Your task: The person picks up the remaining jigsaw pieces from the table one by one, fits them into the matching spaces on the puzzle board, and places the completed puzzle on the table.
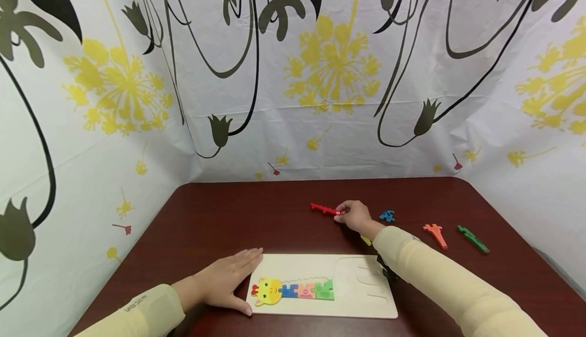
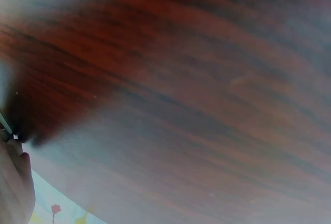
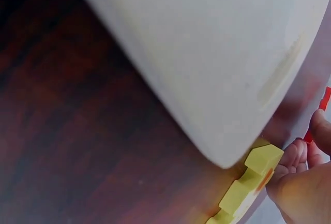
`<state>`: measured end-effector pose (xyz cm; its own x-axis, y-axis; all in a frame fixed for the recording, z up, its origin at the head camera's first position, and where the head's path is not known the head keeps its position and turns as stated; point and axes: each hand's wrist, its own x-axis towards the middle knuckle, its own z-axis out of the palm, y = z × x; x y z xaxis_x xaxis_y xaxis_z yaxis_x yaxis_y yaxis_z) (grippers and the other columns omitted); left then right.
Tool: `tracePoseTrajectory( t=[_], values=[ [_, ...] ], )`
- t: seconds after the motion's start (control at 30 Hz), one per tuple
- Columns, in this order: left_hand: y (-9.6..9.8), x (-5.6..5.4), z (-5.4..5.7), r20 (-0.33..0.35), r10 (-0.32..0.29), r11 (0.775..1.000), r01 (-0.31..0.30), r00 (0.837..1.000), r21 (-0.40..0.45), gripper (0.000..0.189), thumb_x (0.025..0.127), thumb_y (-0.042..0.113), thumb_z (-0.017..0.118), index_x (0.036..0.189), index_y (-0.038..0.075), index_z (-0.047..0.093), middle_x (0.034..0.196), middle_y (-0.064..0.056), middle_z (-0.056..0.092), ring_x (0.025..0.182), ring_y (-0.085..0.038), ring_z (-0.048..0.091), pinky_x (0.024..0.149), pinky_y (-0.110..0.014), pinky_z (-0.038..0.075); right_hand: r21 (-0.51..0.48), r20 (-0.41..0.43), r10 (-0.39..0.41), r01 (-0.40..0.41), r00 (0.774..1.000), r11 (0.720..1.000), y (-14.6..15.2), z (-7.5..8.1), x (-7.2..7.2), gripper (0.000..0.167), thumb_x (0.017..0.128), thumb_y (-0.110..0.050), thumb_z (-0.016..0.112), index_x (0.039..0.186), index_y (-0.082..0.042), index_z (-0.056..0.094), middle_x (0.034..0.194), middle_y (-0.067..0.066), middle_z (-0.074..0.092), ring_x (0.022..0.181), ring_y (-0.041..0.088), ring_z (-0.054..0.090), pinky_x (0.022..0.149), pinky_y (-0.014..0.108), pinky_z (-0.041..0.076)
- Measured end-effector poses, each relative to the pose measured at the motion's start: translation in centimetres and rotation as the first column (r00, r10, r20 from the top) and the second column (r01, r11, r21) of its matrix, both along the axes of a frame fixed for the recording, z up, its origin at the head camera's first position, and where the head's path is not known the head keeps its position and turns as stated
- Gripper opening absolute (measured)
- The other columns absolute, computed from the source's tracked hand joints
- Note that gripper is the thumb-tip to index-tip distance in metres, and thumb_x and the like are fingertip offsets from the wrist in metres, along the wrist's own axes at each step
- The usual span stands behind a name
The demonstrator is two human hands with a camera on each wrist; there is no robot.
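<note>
A pale wooden puzzle board [image 1: 361, 304] lies on the table. At its left part sit a yellow giraffe head [image 1: 267, 291] and blue, pink and green pieces [image 1: 324, 290] in a row; outlined hollows show at its right. My left hand [image 1: 229, 278] rests at the board's left edge, fingers straight, thumb at the near corner. Beyond the board, my right hand [image 1: 355, 216] pinches one end of a long red puzzle piece [image 1: 323, 208] between thumb and fingers. In the right wrist view the red piece [image 3: 325, 99] shows beside the thumb.
Right of the right hand lie a blue piece [image 1: 387, 216], an orange piece [image 1: 436, 235] and a green piece [image 1: 473, 239]. A yellow piece [image 3: 247, 182] lies beyond the board, partly hidden under the right wrist. Patterned cloth [image 1: 293, 143] hangs around the dark table [image 1: 220, 215].
</note>
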<state>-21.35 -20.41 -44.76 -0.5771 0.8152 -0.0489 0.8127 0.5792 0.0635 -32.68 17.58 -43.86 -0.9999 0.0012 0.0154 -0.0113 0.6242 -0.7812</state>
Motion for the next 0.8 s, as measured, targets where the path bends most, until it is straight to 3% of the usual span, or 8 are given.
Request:
tracePoseTrajectory(
  t=[0.43,0.8],
  values=[
    [-0.1,0.1,0.0,-0.009,-0.006,1.000,0.006,1.000,0.001,0.112,0.079,0.082,0.045,0.154,0.001,0.022,0.159,-0.014,0.020,0.144,-0.028,0.023,0.111,-0.045,0.029,-0.057,0.002,0.052,-0.051,0.999,0.997,0.1,1.0,0.6,0.018,0.088,-0.006,0.072,0.103,0.000,0.066,0.089,0.008,0.061,0.079,0.021,0.053,0.065,0.030,0.047],
    [-0.1,0.0,-0.1,-0.007,-0.003,1.000,0.003,1.000,-0.008,0.112,0.079,0.082,0.045,0.154,0.003,0.020,0.159,-0.013,0.019,0.144,-0.026,0.022,0.111,-0.045,0.029,-0.065,-0.057,0.111,-0.115,0.992,0.991,0.0,2.0,1.6,0.018,0.087,-0.006,0.073,0.104,0.000,0.067,0.090,0.007,0.062,0.080,0.021,0.053,0.068,0.032,0.048]
  ],
)
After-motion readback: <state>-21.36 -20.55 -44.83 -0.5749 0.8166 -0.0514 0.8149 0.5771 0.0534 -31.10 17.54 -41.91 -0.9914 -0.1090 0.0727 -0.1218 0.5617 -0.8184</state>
